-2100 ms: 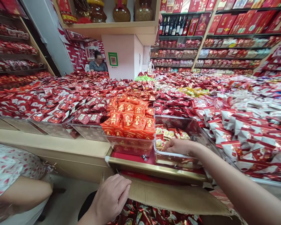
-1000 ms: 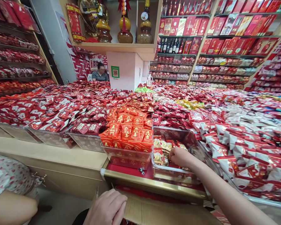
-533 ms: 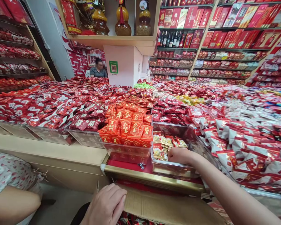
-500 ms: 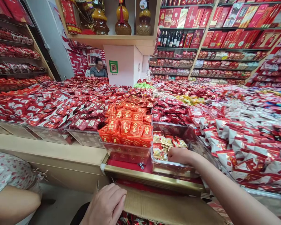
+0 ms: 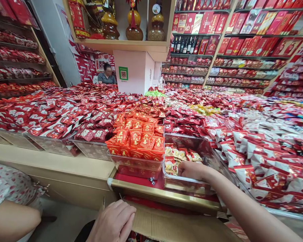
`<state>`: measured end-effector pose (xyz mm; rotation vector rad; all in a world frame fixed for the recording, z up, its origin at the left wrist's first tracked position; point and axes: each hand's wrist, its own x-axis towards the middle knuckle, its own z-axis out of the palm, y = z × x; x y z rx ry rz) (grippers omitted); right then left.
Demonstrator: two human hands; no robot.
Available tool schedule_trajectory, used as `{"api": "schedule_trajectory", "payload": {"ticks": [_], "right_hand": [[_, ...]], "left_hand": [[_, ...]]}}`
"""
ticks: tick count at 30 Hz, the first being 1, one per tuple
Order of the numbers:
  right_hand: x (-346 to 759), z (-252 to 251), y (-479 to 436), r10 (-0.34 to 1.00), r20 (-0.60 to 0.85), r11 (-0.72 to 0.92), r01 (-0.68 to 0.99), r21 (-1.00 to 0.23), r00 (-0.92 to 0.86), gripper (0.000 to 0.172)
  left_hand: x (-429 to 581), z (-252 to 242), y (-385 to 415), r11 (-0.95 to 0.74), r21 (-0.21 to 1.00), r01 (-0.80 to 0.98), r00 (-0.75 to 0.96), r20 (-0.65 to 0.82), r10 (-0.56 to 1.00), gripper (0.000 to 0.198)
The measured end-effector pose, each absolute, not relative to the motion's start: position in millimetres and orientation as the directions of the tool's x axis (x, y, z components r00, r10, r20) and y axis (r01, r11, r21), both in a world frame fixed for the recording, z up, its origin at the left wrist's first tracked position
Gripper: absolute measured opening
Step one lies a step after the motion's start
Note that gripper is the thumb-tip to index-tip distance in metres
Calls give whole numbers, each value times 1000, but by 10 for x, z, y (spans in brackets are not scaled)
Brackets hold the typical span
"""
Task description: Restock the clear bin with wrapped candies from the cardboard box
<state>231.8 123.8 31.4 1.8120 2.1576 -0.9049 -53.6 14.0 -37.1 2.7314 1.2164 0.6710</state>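
My right hand [image 5: 192, 170] reaches into a clear plastic bin [image 5: 187, 181] with gold, white and red durian candy packets [image 5: 170, 164] in it. Its fingers are curled down among the packets, and the fingertips are hidden, so what they hold does not show. Lower down, my left hand [image 5: 113, 220] has its fingers together, bent over the edge of an open cardboard box [image 5: 166, 220]. Red wrapped packets [image 5: 135, 236] show inside that box. Left of the durian bin stands another clear bin heaped with orange-red packets [image 5: 138, 139] bearing gold lettering.
Bins of red and white packets [image 5: 272, 171] line the right side, dark red ones [image 5: 96, 129] the left. A small metal clip [image 5: 152, 181] lies between two bins. Someone's bare arm [image 5: 12, 216] is at lower left; a person [image 5: 106, 75] is at the back.
My right hand has shifted slightly left within the durian candy bin, its fingers still down among the packets. My left hand stays at the box edge.
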Motion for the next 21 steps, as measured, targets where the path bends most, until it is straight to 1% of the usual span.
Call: {"api": "schedule_trajectory", "payload": {"ticks": [6,9,12,15,18,21], "right_hand": [[2361,239,1266,874,-452,52,958,-281,-180,19],[2376,215,1278,872,-438,81,946,-314,-220,19],[2366,224,1275,848,-462,96,933,-348,-260,20],[2348,248,1262,848,-485,68,950,-303,-215,21],[2348,253,1255,866,-473,45,967,-250,-163,19],[2359,237,1263,873,-460,49,969,-243,-159,19]], "left_hand": [[-522,-342,137,-673,244,698,587,345,733,16],[-511,-326,140,-675,236,699,585,354,730,16],[-503,-321,152,-681,227,696,581,379,720,17],[-496,-314,164,-685,218,695,577,401,712,17],[-490,-298,167,-688,216,693,576,409,708,16],[-488,-286,161,-689,216,692,572,418,705,16]]}}
